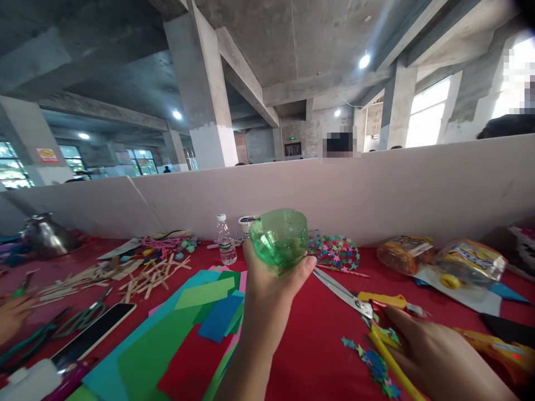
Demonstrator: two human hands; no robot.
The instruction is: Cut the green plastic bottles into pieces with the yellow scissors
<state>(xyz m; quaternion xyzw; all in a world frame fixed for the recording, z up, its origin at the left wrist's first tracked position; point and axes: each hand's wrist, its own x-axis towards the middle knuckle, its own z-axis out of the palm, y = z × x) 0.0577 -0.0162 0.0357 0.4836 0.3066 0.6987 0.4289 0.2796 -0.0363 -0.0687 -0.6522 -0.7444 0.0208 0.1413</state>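
From afar I held one green plastic cup point(279, 236) in my left hand point(272, 285) above the red table point(315, 345); my right hand point(430, 342) gripped one pair of scissors point(363, 307), left of two labelled bottles point(472, 262).

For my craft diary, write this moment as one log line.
left hand: holds green plastic cup | right hand: holds scissors | nearby: coloured paper, stars

A shiny metal jug point(49, 236) stands at the far left, by the white wall point(200, 195). A small water bottle point(226, 242) stands near the wall. A black phone point(95, 335) lies flat. Bright lamps point(364, 60) shine below the grey ceiling point(321, 42).
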